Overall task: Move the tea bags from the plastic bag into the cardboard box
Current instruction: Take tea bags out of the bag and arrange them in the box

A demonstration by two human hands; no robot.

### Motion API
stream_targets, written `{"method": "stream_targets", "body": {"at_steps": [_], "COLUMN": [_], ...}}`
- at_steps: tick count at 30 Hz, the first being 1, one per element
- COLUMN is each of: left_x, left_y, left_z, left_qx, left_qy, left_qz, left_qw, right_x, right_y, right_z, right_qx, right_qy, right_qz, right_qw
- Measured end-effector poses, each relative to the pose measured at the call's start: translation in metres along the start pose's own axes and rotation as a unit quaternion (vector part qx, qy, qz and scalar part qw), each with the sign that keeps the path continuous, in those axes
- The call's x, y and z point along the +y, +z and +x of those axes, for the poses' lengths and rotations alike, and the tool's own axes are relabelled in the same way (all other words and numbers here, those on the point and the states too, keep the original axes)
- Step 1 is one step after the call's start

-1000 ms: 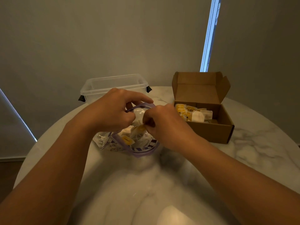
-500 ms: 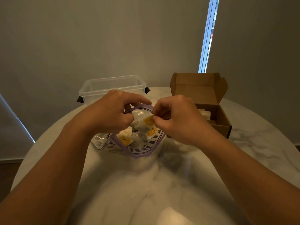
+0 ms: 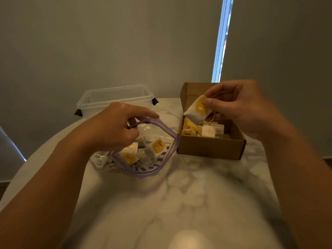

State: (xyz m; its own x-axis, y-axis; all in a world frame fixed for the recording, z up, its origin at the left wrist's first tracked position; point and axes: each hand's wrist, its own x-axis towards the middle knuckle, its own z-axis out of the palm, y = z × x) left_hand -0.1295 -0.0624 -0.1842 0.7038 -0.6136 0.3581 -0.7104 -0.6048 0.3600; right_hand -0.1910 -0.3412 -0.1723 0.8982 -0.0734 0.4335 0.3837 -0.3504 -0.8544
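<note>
Round marble table: pale, veined, bearing every item listed. Clear plastic tub: at the far left edge, lidless, dark clips at both ends, position unchanged from half a second ago. Cardboard box: at the far right, lid flap standing upright behind it, holding a heap of tea bags with yellow tags and loose strings; where the right hand covered most of the interior half a second ago, the heap is now in plain sight. Plastic bag: clear with a purple zip band, lying on the table just left of the box, mouth held open, several tea bags inside. Left hand: fingers closed in a pinch on the far edge of the bag's mouth, index finger extended, grip unchanged. Right hand: has left the bag's mouth and risen to a place above the box; thumb and fingers pinch one tea bag by its upper corner. That tea bag: white pouch, yellow tag, hanging tilted over the box's back left corner, clear of the heap below, string trailing beneath the hand.
</note>
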Motion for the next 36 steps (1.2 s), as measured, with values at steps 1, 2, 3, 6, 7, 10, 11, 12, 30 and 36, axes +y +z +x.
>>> {"method": "stream_targets", "body": {"at_steps": [1, 2, 3, 6, 7, 10, 11, 12, 30, 36], "left_x": [-0.001, -0.001, -0.002, -0.002, -0.003, -0.005, -0.006, -0.006, -0.003, 0.004], "left_y": [0.0, 0.0, 0.001, 0.001, 0.001, 0.001, 0.001, 0.001, 0.0, 0.002], "left_z": [0.0, 0.0, 0.0, 0.0, 0.001, 0.001, 0.001, 0.002, 0.001, 0.002], "left_qx": [0.001, 0.002, 0.004, 0.006, 0.006, 0.014, 0.015, 0.015, 0.007, 0.007], "left_qy": [0.001, 0.003, 0.004, 0.012, 0.015, 0.024, 0.024, 0.025, 0.02, -0.006], "left_qz": [0.0, 0.001, 0.001, -0.002, -0.003, 0.0, 0.0, 0.002, 0.004, 0.0], "left_qw": [1.0, 1.0, 1.0, 1.0, 1.0, 1.0, 1.0, 1.0, 1.0, 1.0], "right_x": [0.004, 0.009, 0.014, 0.03, 0.034, 0.043, 0.044, 0.044, 0.051, 0.003], "right_y": [-0.008, -0.015, -0.021, -0.028, -0.026, -0.014, -0.01, -0.005, -0.006, 0.009], "right_z": [0.004, 0.009, 0.014, 0.032, 0.036, 0.04, 0.04, 0.039, 0.034, -0.008], "right_qx": [0.012, 0.023, 0.031, 0.041, 0.036, -0.02, -0.045, -0.067, 0.034, -0.151], "right_qy": [0.003, 0.007, 0.013, 0.043, 0.05, 0.063, 0.066, 0.066, 0.035, 0.05], "right_qz": [-0.009, -0.026, -0.046, -0.128, -0.156, -0.193, -0.192, -0.196, -0.237, 0.09], "right_qw": [1.0, 0.999, 0.998, 0.99, 0.986, 0.979, 0.978, 0.976, 0.97, 0.983]}}
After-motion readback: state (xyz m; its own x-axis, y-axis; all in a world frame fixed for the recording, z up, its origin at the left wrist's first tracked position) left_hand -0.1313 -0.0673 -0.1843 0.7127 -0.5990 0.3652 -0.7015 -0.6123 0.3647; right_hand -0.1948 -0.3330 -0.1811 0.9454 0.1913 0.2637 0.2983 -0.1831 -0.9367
